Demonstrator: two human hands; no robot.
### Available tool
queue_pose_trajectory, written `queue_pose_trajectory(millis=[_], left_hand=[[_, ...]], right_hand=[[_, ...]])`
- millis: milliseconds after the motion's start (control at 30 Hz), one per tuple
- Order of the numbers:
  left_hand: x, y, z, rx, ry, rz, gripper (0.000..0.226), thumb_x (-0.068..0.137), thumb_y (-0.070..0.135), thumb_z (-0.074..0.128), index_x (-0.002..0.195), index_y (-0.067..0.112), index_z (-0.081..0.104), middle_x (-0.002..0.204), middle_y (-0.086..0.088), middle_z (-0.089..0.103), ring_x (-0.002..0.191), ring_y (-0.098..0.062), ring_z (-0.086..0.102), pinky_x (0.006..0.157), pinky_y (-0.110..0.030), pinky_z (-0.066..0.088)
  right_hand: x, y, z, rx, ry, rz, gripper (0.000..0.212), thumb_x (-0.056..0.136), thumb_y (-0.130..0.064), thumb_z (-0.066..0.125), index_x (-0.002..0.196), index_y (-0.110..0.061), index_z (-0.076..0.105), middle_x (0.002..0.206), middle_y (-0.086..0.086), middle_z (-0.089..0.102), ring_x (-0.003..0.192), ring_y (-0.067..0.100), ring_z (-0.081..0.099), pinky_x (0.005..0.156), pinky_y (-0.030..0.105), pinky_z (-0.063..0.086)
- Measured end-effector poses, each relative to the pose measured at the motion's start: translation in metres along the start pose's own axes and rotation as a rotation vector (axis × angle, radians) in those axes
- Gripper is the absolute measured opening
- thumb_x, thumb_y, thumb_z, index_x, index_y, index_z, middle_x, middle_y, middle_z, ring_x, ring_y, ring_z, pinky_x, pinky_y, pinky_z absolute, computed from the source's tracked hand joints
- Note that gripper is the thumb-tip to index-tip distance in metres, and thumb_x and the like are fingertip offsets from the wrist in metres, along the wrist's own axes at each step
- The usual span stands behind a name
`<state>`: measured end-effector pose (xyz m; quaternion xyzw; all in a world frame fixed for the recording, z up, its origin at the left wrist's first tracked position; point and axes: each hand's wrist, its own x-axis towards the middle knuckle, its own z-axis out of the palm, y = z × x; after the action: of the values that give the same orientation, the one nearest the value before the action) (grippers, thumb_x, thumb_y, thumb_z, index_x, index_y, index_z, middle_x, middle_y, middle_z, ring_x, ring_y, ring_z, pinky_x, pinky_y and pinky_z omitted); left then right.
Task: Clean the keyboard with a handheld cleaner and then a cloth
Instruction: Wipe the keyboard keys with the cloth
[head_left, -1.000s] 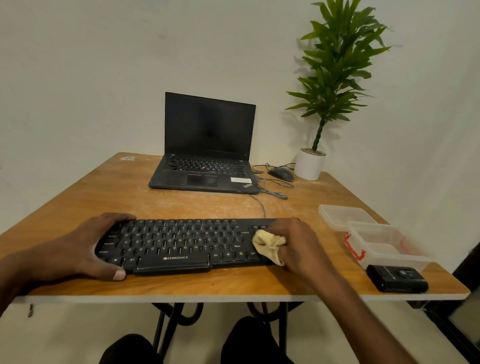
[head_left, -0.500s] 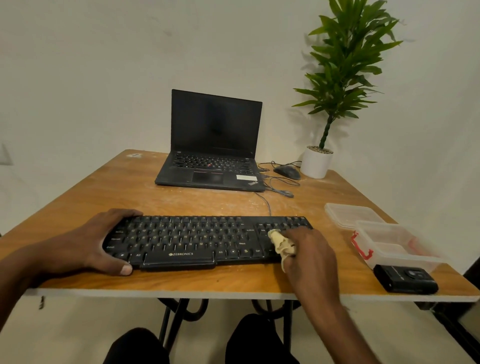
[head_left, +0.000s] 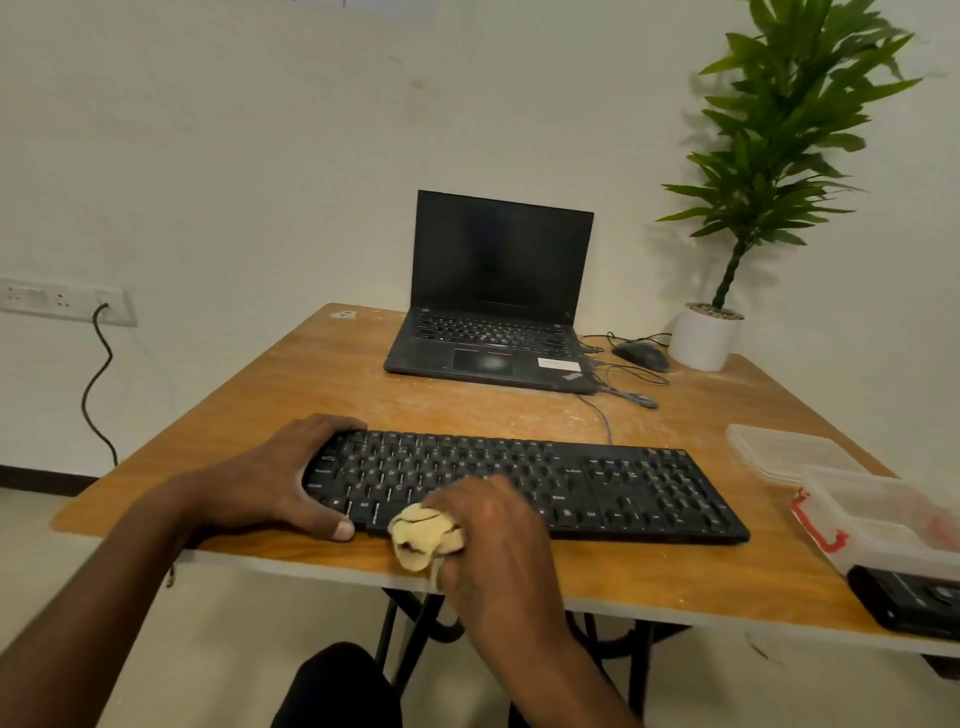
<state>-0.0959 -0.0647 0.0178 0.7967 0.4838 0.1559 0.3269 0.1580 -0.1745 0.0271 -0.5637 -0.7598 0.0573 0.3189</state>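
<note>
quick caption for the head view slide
Right hand wipes keyboard front edge with cloth; left hand steadies it.

A black full-size keyboard (head_left: 524, 486) lies flat near the front edge of the wooden table (head_left: 467, 405), its long side running left to right. A crumpled pale yellow cloth (head_left: 423, 535) is bunched against its front edge, left of the middle. A black handheld cleaner (head_left: 911, 603), seemingly lying flat, sits at the table's front right corner, partly cut off by the frame.
</note>
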Motion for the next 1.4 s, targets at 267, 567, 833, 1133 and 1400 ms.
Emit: queue_pose_trajectory(millis=[267, 567, 833, 1133, 1400], left_hand=[[0.001, -0.003, 0.000, 0.041, 0.016, 0.000, 0.125, 0.055, 0.069, 0.095, 0.152, 0.057, 0.017, 0.142, 0.036, 0.027, 0.136, -0.001, 0.037, 0.108, -0.025, 0.038], [-0.002, -0.008, -0.001, -0.096, 0.018, 0.017, 0.143, 0.051, 0.063, 0.100, 0.150, 0.072, -0.003, 0.159, 0.019, 0.032, 0.141, -0.009, 0.043, 0.119, -0.042, 0.044], [-0.001, -0.012, -0.001, -0.076, 0.010, 0.023, 0.137, 0.050, 0.066, 0.096, 0.149, 0.072, 0.002, 0.148, 0.028, 0.032, 0.133, -0.003, 0.045, 0.110, -0.029, 0.047], [0.000, -0.012, 0.000, -0.093, 0.011, 0.001, 0.139, 0.046, 0.069, 0.095, 0.150, 0.071, 0.003, 0.147, 0.031, 0.030, 0.130, -0.001, 0.046, 0.095, -0.018, 0.046], [0.001, -0.011, 0.000, -0.075, 0.006, -0.016, 0.140, 0.044, 0.073, 0.096, 0.150, 0.071, 0.006, 0.152, 0.025, 0.032, 0.133, -0.004, 0.045, 0.104, -0.026, 0.047]], right_hand=[[0.040, -0.033, 0.036, -0.031, -0.055, -0.162, 0.030, 0.082, -0.005, 0.074, 0.108, -0.023, 0.075, 0.103, -0.005, 0.066, 0.098, 0.013, 0.049, 0.079, 0.032, 0.050], [0.115, -0.018, 0.050, -0.072, -0.121, -0.185, 0.023, 0.086, -0.005, 0.069, 0.100, -0.021, 0.077, 0.090, 0.004, 0.069, 0.083, 0.019, 0.056, 0.066, 0.034, 0.046], [0.117, 0.065, 0.003, -0.144, -0.069, 0.009, 0.029, 0.083, 0.000, 0.070, 0.095, -0.025, 0.080, 0.082, -0.004, 0.075, 0.076, 0.012, 0.065, 0.064, 0.029, 0.052], [0.072, 0.163, -0.091, -0.283, 0.051, 0.330, 0.041, 0.085, 0.004, 0.064, 0.115, -0.022, 0.075, 0.107, 0.006, 0.075, 0.097, 0.023, 0.064, 0.084, 0.036, 0.053], [0.049, 0.183, -0.110, -0.307, 0.127, 0.459, 0.046, 0.086, 0.004, 0.065, 0.127, -0.018, 0.068, 0.123, 0.011, 0.070, 0.107, 0.031, 0.064, 0.088, 0.039, 0.054]])
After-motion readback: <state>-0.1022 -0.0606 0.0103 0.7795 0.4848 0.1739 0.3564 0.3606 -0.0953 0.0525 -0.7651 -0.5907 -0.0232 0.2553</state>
